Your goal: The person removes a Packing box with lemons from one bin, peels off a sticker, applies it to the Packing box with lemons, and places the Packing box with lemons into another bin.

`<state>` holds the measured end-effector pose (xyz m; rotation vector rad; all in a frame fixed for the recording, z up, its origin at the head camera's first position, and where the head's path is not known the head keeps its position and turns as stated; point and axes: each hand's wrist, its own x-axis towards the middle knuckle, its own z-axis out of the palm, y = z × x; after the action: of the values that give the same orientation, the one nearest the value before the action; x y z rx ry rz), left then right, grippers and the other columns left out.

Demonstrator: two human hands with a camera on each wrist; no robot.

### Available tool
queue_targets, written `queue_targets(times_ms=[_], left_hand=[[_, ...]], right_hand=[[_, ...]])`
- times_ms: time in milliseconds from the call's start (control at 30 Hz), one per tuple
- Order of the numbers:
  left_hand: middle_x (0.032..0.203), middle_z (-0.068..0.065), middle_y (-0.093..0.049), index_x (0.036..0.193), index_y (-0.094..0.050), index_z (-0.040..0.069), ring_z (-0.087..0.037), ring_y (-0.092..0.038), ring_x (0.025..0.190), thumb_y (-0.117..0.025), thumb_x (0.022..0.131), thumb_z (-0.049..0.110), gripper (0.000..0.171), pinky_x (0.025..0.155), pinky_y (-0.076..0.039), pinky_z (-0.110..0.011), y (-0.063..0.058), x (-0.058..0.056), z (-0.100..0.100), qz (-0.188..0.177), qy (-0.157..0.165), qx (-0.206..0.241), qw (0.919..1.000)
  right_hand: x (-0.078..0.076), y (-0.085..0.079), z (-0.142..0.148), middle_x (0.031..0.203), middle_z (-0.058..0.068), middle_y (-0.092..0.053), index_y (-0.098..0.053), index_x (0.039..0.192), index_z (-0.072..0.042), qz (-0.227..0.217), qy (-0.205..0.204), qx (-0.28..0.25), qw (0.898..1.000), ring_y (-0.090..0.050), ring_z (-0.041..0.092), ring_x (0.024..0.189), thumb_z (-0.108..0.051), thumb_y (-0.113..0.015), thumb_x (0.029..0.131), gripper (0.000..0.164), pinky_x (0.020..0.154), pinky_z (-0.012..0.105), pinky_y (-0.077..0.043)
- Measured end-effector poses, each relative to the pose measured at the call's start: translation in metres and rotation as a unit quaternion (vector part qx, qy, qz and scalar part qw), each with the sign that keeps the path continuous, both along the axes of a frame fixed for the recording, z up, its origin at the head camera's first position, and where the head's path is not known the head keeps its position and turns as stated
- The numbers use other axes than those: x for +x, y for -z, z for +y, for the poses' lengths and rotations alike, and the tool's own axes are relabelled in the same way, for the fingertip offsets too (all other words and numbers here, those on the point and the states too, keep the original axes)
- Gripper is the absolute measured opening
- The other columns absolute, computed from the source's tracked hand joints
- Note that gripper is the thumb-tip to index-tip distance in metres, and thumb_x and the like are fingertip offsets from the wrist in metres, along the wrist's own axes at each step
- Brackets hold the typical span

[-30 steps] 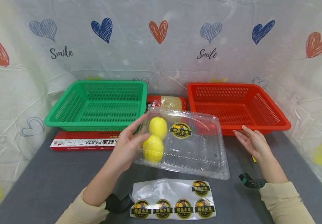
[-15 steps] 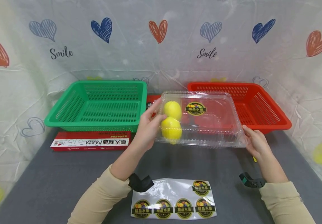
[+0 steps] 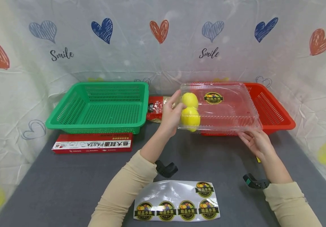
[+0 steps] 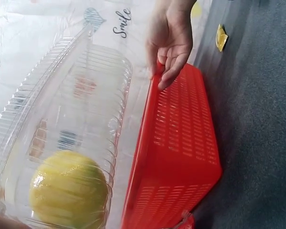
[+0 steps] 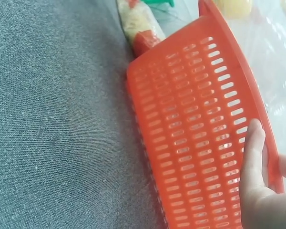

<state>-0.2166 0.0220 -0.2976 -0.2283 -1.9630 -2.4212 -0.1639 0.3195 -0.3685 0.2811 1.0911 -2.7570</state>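
Note:
My left hand (image 3: 172,114) grips a clear plastic fruit box (image 3: 232,110) by its left side, with the thumb on top. Two yellow fruits (image 3: 190,117) lie at the left inside it, and a round black-and-gold sticker (image 3: 213,98) is on its lid. The box is held above the red basket (image 3: 279,115). My right hand (image 3: 257,143) pinches the front rim of that basket. In the right wrist view, fingers (image 5: 253,148) lie along the outer wall, with the rim between them and the thumb. From the left wrist view, the box (image 4: 100,95) hangs apart from the basket wall (image 4: 181,129).
A green basket (image 3: 94,130) stands at the back left, a red pasta box (image 3: 93,143) in front of it. Between the baskets lies a red food bag (image 3: 155,107). A sticker sheet (image 3: 177,195) lies near the front; a small yellow packet (image 4: 221,38) sits by the red basket.
My left hand has carried the fruit box right and away from me, from mid-table to over the red basket. My right hand has stayed at the basket's front rim.

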Motion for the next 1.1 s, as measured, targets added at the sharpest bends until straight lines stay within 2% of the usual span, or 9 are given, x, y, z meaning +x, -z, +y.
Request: queue_targets(times_ms=[233,533,733,900,1100], left_hand=[[0.144,0.000,-0.034,0.137,-0.042,0.008,-0.018,-0.029,0.132,-0.048,0.086,-0.002,0.052,0.103,-0.033,-0.032,0.001,-0.017,0.023,-0.004,-0.011,0.020,0.9997],[0.142,0.001,-0.038,0.136,-0.044,0.010,-0.014,-0.028,0.132,-0.050,0.085,-0.004,0.053,0.102,-0.031,-0.025,0.003,-0.033,0.051,-0.008,-0.020,0.035,0.9991],[0.139,0.007,-0.041,0.136,-0.045,0.015,-0.011,-0.032,0.130,-0.051,0.087,0.000,0.052,0.098,-0.037,-0.024,0.010,-0.037,0.068,-0.024,-0.026,0.031,0.9989],[0.138,0.005,-0.043,0.136,-0.045,0.012,-0.010,-0.035,0.128,-0.050,0.087,0.000,0.050,0.098,-0.036,-0.023,0.016,-0.039,0.078,-0.021,-0.033,0.035,0.9986],[0.142,0.000,-0.037,0.136,-0.044,0.008,-0.014,-0.032,0.130,-0.048,0.088,-0.002,0.049,0.099,-0.035,-0.025,0.023,-0.044,0.081,-0.009,-0.047,0.032,0.9983]], right_hand=[[0.001,-0.003,0.001,0.099,0.006,-0.067,-0.053,0.109,-0.013,-0.034,0.014,0.008,0.999,-0.065,0.025,0.092,-0.011,-0.057,0.089,0.021,0.085,0.033,-0.047],[-0.001,-0.003,0.002,0.098,0.006,-0.068,-0.056,0.107,-0.010,-0.034,0.007,0.015,0.999,-0.065,0.025,0.092,-0.011,-0.056,0.090,0.017,0.083,0.032,-0.049],[-0.003,-0.003,0.002,0.096,0.007,-0.068,-0.057,0.103,-0.009,-0.035,0.007,0.021,0.999,-0.066,0.025,0.089,-0.011,-0.056,0.090,0.013,0.080,0.032,-0.050],[-0.003,-0.002,0.003,0.095,0.008,-0.068,-0.055,0.104,-0.009,-0.033,0.006,0.022,0.999,-0.066,0.025,0.088,-0.012,-0.055,0.090,0.013,0.079,0.033,-0.051],[-0.003,-0.002,0.003,0.097,0.008,-0.067,-0.051,0.108,-0.009,-0.032,0.003,0.022,0.999,-0.066,0.026,0.088,-0.011,-0.052,0.092,0.016,0.080,0.033,-0.050]])
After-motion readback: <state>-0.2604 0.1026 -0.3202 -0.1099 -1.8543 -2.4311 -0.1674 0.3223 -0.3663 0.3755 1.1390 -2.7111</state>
